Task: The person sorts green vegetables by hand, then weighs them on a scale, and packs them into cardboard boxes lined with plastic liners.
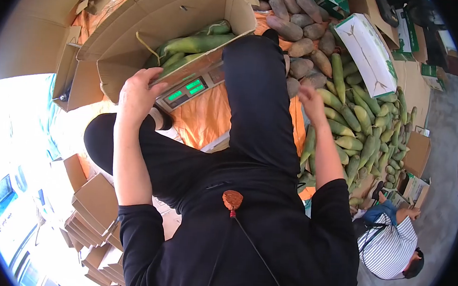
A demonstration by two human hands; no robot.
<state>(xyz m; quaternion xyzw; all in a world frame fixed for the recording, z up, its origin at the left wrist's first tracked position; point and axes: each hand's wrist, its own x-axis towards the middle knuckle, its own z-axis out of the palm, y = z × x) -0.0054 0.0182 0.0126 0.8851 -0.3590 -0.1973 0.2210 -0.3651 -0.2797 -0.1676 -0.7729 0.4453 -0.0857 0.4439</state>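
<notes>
My left hand [138,90] is at the near left corner of a cardboard box [161,11], fingers stretched out and thumb apart, with nothing visible in it. Several long green radishes [196,44] lie inside the box. The box rests on a scale [186,92] whose display glows green. Over on the right, my right hand [311,102] hovers by the edge of a heap of green radishes [366,118]. Its fingers are loosely bent and apart, and no object shows in them.
Brownish-purple roots [302,47] are piled beyond my right knee. A white carton [367,54] lies on the heap. Orange sheeting [206,120] covers the ground. Folded cardboard boxes [94,202] stand at left. A person in a striped shirt [389,244] is at lower right.
</notes>
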